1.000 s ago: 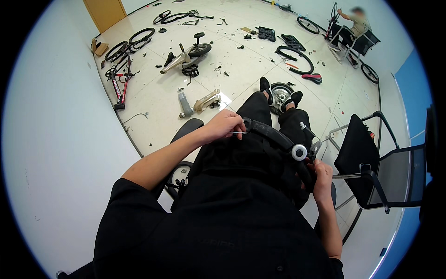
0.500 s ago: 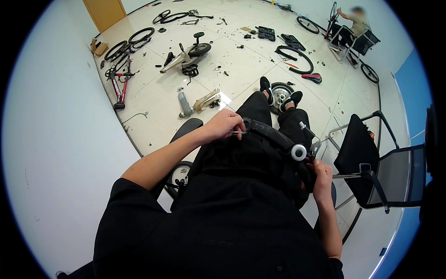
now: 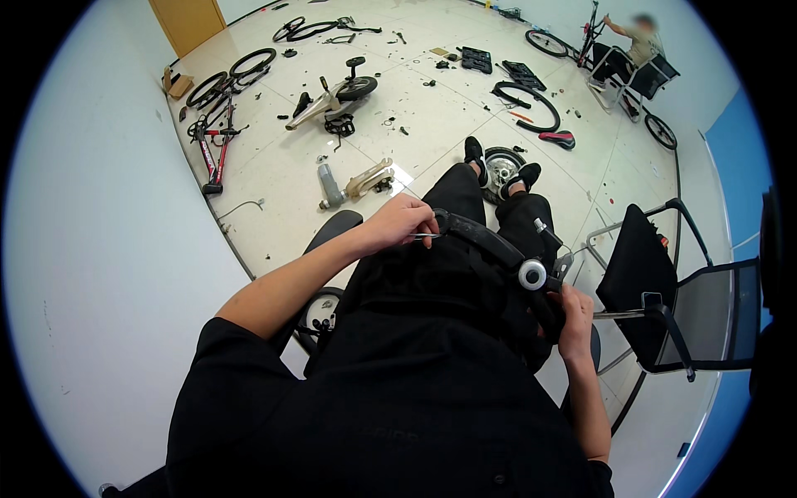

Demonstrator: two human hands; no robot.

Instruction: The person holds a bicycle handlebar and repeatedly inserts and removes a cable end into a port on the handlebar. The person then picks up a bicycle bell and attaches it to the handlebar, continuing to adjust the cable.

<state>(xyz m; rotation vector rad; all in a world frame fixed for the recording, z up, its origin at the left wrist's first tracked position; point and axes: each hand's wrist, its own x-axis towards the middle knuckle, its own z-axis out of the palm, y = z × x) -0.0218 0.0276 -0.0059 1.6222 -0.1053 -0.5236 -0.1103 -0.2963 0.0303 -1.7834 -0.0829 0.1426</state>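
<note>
Across my lap lies a black curved handlebar [image 3: 490, 242] with a round silver-and-white bell [image 3: 532, 275] near its right end. My left hand [image 3: 404, 222] is closed in a pinch on a thin metal rod-like tool [image 3: 426, 236], beside the handlebar's left end; the tool's exact kind is too small to tell. My right hand [image 3: 575, 319] is closed round the handlebar's right end, just below the bell, its fingertips partly hidden. A silver lever [image 3: 564, 266] sticks out near that hand. Past my knees, a small wheel [image 3: 503, 168] lies between my shoes.
An empty black chair [image 3: 639, 278] stands close on my right. On the floor ahead lie a beige folding frame [image 3: 328, 108], grey and beige frame parts [image 3: 330, 184], a loose tyre [image 3: 540, 108], a saddle [image 3: 557, 140] and open tool cases [image 3: 476, 60]. A seated person [image 3: 639, 50] handles a bicycle at far right.
The bell end of the handlebar has tilted very slightly in my right hand. My left hand stays in place. The far person's bicycle has shifted a little to the left.
</note>
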